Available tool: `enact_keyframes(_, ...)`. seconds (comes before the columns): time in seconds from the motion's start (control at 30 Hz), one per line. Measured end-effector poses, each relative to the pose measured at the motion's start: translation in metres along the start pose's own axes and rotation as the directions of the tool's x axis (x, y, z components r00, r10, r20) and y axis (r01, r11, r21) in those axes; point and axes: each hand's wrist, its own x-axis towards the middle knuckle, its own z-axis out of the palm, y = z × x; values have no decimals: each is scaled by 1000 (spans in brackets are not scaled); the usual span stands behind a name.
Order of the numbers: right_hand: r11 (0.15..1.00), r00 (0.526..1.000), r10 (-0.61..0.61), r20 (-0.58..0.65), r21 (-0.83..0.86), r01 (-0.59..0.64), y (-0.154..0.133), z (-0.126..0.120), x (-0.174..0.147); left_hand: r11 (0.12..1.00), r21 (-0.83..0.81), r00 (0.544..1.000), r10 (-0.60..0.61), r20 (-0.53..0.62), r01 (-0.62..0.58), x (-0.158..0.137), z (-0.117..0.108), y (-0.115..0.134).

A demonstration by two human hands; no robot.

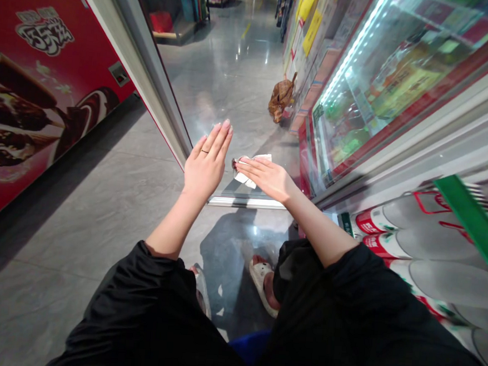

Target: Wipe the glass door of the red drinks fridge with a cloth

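A glass door pane [219, 64] in a pale metal frame stands before me, with a shop aisle showing through it. Low on the glass, my right hand [265, 176] lies flat over a crumpled white paper tissue [246, 180] and holds it to the pane; part of the tissue is hidden under the fingers. To its left is my left hand [207, 161], fingers stretched out and held up at the door's left edge, with a thin ring on one finger. It holds nothing. Whether its palm touches the glass I cannot tell.
A red ice-cream freezer [90, 44] stands at left. On the right are a lit drinks fridge [384, 87] and several large white bottles [428, 240] behind a green strip [471, 221]. A brown bag [281, 98] sits on the floor beyond the glass.
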Motion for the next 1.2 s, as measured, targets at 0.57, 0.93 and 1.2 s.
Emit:
enact_keyframes(0.57, 984, 984, 63, 165, 157, -89, 29, -45, -39, 997, -67, 999, -37, -35, 34, 13, 5, 3)
enact_keyframes(0.93, 974, 983, 119, 136, 179, -143, 27, -35, -35, 991, -104, 993, -96, -66, 89, 14, 10, 14)
enact_keyframes(1.2, 966, 974, 196, 114, 150, -212, 40, -50, -59, 997, -69, 992, -47, -114, 39, 20, 20, 3)
